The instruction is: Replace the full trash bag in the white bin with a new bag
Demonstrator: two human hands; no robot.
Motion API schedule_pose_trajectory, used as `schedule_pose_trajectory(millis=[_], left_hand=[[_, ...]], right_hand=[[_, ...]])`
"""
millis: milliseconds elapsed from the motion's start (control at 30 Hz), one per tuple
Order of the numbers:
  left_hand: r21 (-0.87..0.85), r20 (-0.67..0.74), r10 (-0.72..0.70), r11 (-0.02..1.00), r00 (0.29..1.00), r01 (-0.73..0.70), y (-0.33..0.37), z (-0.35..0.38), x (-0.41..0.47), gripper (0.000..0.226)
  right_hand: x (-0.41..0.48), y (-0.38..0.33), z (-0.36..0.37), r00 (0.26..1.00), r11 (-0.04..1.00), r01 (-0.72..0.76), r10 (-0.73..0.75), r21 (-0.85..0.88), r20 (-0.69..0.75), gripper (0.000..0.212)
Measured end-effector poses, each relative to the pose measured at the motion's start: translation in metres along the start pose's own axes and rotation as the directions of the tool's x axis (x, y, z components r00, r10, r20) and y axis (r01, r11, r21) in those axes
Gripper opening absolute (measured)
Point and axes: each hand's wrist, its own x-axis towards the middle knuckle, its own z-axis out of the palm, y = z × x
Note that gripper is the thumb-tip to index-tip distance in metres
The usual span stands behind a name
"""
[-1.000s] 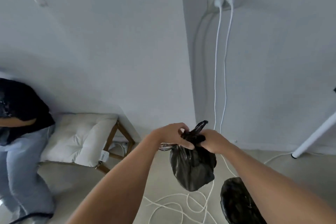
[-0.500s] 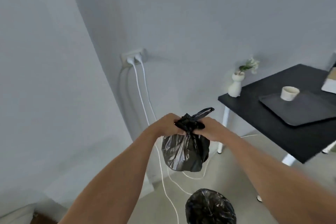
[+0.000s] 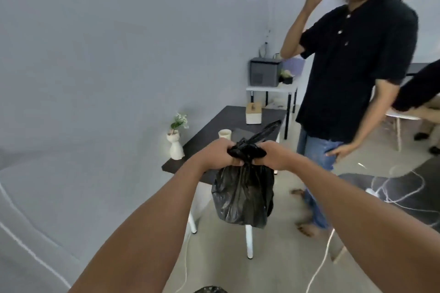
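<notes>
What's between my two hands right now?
In the head view, only the bunched neck of the black bag lies between the left hand and right hand; both grip it.

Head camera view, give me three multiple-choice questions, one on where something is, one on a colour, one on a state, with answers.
1. Where does the white vase with the sprig stand?
A. on the floor
B. on the near corner of the black table
C. on the white shelf

2. What colour is the trash bag?
A. white
B. blue
C. black

3. How is the trash bag held?
A. hanging in the air, neck gripped by both hands
B. lying on the floor
C. resting on the table

Answers: 1 B, the vase sits at the table's corner nearest the wall. 2 C, its glossy plastic is black. 3 A, the left hand and right hand clench the bunched neck and the bag hangs free below them.
</notes>
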Motion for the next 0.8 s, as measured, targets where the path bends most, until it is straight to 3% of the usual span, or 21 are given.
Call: schedule_pose_trajectory(millis=[67,133,200,333,500,667,800], left_hand=[[0.028,0.081,0.083,0.996,0.993,-0.085,0.039,0.026,0.028,0.022],[0.036,0.149,0.163,0.985,0.975,-0.17,0.074,0.052,0.051,0.021],[0.037,0.192,0.253,0.964,0.948,-0.265,0.109,0.075,0.071,0.024],[-0.03,0.336,0.42,0.9,0.843,-0.436,0.184,0.133,0.093,0.016],[-0.124,0.431,0.6,0.779,0.674,-0.614,0.274,0.207,0.084,0.014],[-0.172,0.473,0.702,0.666,0.532,-0.726,0.361,0.269,0.044,0.019],[-0.275,0.522,0.774,0.551,0.36,-0.788,0.429,0.318,-0.009,0.017]], right_hand=[[-0.032,0.035,-0.025,0.993,0.995,-0.099,0.097,-0.016,-0.07,0.017],[-0.069,0.06,-0.048,0.976,0.982,-0.185,0.18,-0.034,-0.121,0.01],[-0.106,0.081,-0.065,0.949,0.969,-0.246,0.239,-0.008,-0.205,0.017],[-0.2,0.11,-0.089,0.831,0.894,-0.44,0.441,0.084,-0.339,0.019],[-0.316,0.121,-0.102,0.608,0.722,-0.67,0.668,0.174,-0.429,0.028],[-0.429,0.106,-0.104,0.415,0.566,-0.795,0.77,0.219,-0.484,0.028],[-0.524,0.087,-0.096,0.237,0.435,-0.849,0.821,0.299,-0.519,0.023]])
